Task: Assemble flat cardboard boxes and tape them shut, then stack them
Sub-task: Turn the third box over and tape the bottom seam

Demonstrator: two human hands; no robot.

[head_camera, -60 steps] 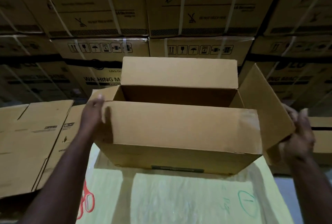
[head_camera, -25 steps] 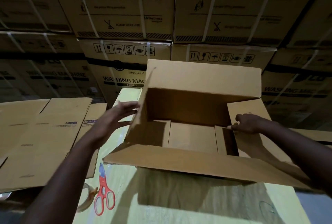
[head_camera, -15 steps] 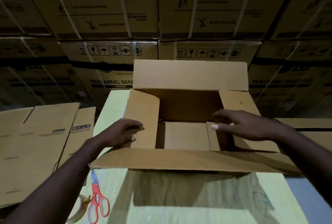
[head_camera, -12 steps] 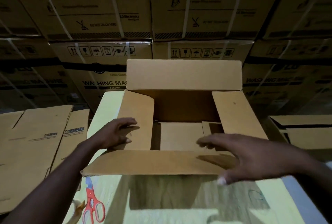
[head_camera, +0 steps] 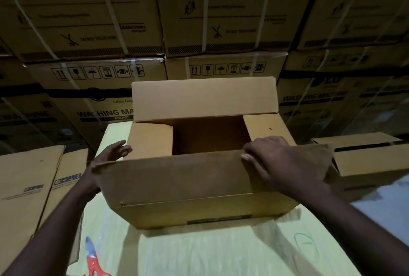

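Cardboard, plain brown: the box (head_camera: 188,182) sits on the pale green table (head_camera: 199,253), top flaps not yet closed. Our right hand (head_camera: 276,160) curls its fingers over the near flap's edge; our left hand (head_camera: 106,160) is loose, fingers straight, at the box's left end. We judge it light, empty and stiff but crushable, so we'd take it by the flap edges or corners.

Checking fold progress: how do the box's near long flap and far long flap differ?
The far long flap stands upright, untouched; the near long flap is gripped at its top edge by the right hand. The far flap looks lighter, the near flap shadowed. Both are plain brown cardboard, neither folded shut yet.
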